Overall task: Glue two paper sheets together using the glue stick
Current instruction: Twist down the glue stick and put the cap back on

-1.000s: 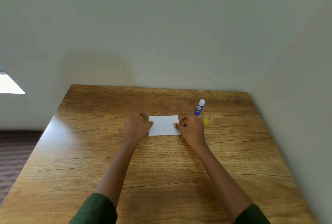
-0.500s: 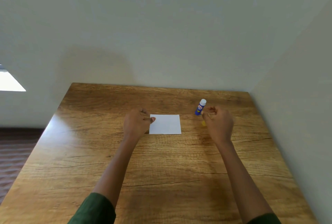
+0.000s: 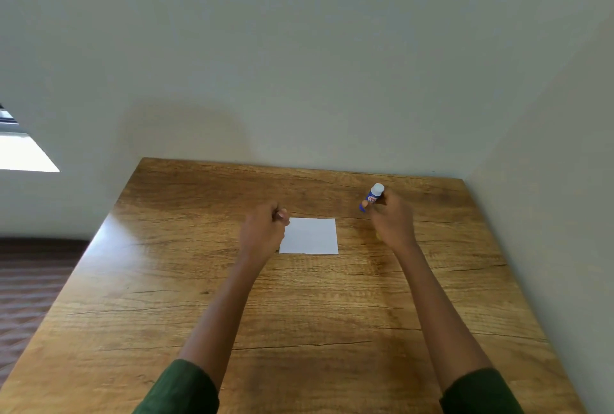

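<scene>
**Wooden table, paper and glue stick**

Wooden table (image 3: pixel 299 307) meets a pale wall. White paper (image 3: pixel 310 236) lies flat at centre; the left hand (image 3: pixel 264 231), fingers curled together, rests on its left edge. Right hand (image 3: pixel 392 217) clasps the upright glue stick (image 3: pixel 372 197).

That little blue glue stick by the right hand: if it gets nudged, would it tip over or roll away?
Probably both. The glue stick is a slim, tall tube standing on a narrow base, so a sideways nudge would likely topple it. Its round body would then tend to roll on the smooth wooden table. The right hand, its fingers around it, looks likely to steady it.
</scene>
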